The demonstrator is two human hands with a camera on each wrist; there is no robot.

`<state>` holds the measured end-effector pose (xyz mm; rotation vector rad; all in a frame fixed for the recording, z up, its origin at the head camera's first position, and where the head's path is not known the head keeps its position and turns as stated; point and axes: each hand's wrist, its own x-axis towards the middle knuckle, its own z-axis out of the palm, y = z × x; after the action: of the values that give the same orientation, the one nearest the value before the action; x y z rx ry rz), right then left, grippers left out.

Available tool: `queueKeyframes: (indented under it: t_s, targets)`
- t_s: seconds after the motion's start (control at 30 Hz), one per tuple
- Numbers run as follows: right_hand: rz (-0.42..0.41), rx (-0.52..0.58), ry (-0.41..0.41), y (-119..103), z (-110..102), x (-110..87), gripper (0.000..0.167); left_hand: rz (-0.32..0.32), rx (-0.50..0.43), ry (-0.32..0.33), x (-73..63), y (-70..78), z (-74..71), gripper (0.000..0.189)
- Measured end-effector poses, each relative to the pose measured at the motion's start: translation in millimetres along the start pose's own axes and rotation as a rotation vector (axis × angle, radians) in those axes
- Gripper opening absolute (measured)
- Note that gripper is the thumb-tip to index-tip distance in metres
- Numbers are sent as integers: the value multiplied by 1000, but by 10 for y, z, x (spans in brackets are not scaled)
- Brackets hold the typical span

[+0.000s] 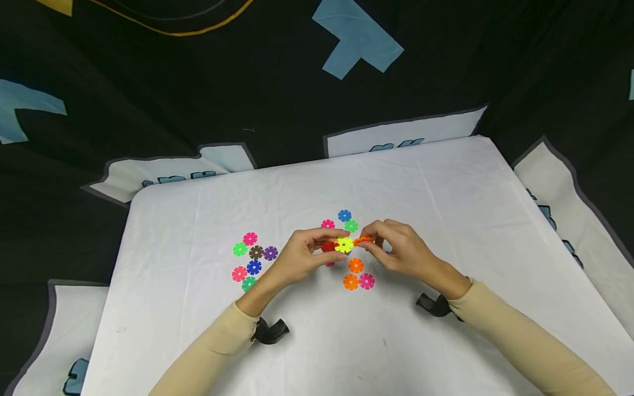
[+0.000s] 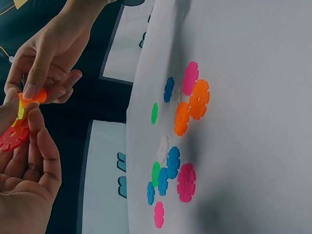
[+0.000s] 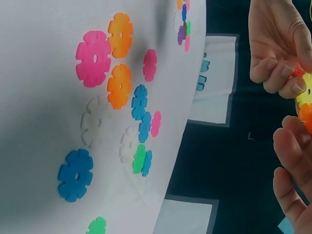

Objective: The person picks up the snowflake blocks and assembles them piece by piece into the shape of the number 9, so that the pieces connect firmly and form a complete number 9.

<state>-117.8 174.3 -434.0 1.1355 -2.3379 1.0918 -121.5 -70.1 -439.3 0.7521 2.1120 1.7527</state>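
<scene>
Above the white table, my left hand (image 1: 299, 257) grips a red notched plastic disc (image 1: 329, 247) between thumb and fingers. A yellow flower-shaped disc (image 1: 344, 245) meets the red one at its right side, near the same fingertips. From the right, my right hand (image 1: 403, 250) pinches an orange disc (image 1: 364, 240) at the yellow disc's edge. In the left wrist view the yellow disc (image 2: 21, 111) sits between the orange disc (image 2: 34, 97) and the red disc (image 2: 14, 136), forming a short chain. Fingers partly cover the red and orange pieces.
Loose discs lie below and around the hands, including an orange disc (image 1: 350, 282), a pink disc (image 1: 367, 281) and a blue disc (image 1: 344, 215). Another cluster, with a brown disc (image 1: 256, 252), lies left of my left hand. Black curtains stand behind the white table (image 1: 446, 192).
</scene>
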Motion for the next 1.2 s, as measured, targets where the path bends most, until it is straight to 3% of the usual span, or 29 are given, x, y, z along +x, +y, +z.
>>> queueKeyframes:
  t_s: [0.5,0.77,0.9,1.03,1.13,1.2]
  targets:
    - [-97,-41,-4,-7,37,18,33,-16,26,63,14,59,30,38]
    - [-149,-56,-13,-22,70,21,31,15,122,83,21,63,49,38]
    - [-172,-2,28,-11,123,6,16,-21,81,73,18,89,74,36]
    - [-175,56,90,-16,173,-10,5,-74,-39,40,0,104,98,35]
    - [-176,37,120,-35,181,-20,11,-56,-102,6,-4,114,117,37]
    - [-179,4,125,-41,173,-24,13,-22,-85,-17,-4,123,130,39]
